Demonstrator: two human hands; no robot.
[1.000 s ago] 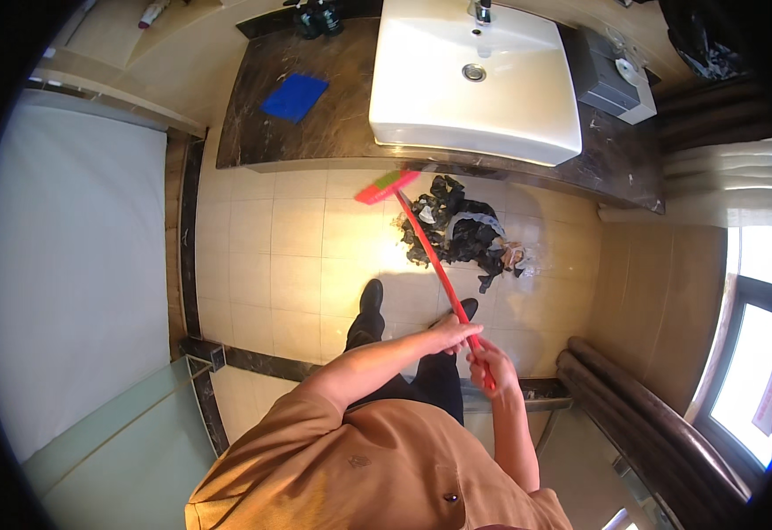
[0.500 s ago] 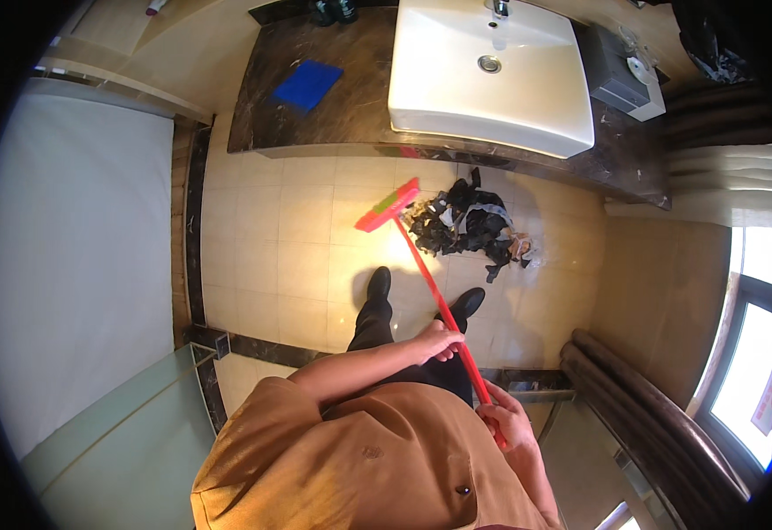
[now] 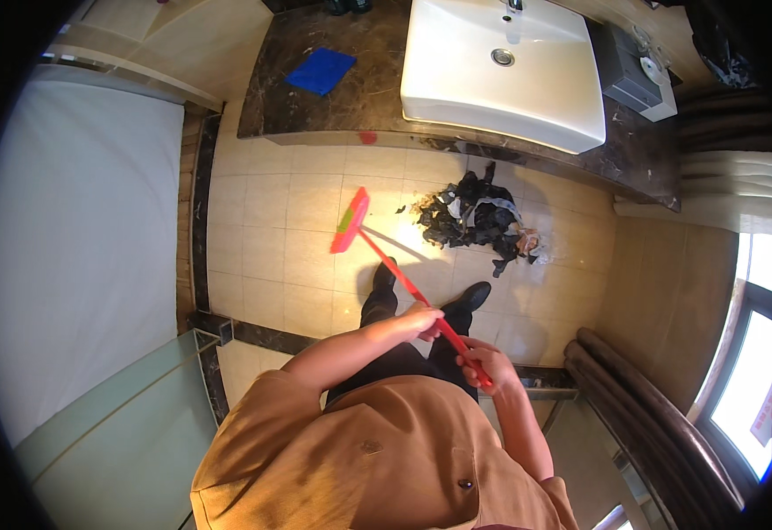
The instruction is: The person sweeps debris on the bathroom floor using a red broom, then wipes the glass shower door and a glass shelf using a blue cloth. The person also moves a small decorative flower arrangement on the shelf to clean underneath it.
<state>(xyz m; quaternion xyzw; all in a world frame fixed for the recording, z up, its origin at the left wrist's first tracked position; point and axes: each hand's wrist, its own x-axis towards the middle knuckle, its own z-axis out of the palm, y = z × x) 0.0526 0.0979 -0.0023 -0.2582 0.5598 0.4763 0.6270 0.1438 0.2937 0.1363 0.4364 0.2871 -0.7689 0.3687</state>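
Red plastic broom [image 3: 394, 266] aslant from near right to far left over cream tiled floor [image 3: 253, 203]. Gripping it partway up w/ left hand [image 3: 420, 320], fingers wrapped round; gripping nearer end w/ right hand [image 3: 486, 366], fingers likewise closed round. Broom head [image 3: 349, 222] out left; can't tell if touching floor. To its right, apart, heap of blk plastic bags & litter [image 3: 477, 215] on floor. Far side: dk marble tabletop [image 3: 364, 106] w/ blue cloth [image 3: 321, 71] left, white rect. washbasin [image 3: 545, 97] right, grey box [image 3: 629, 81] farther right.
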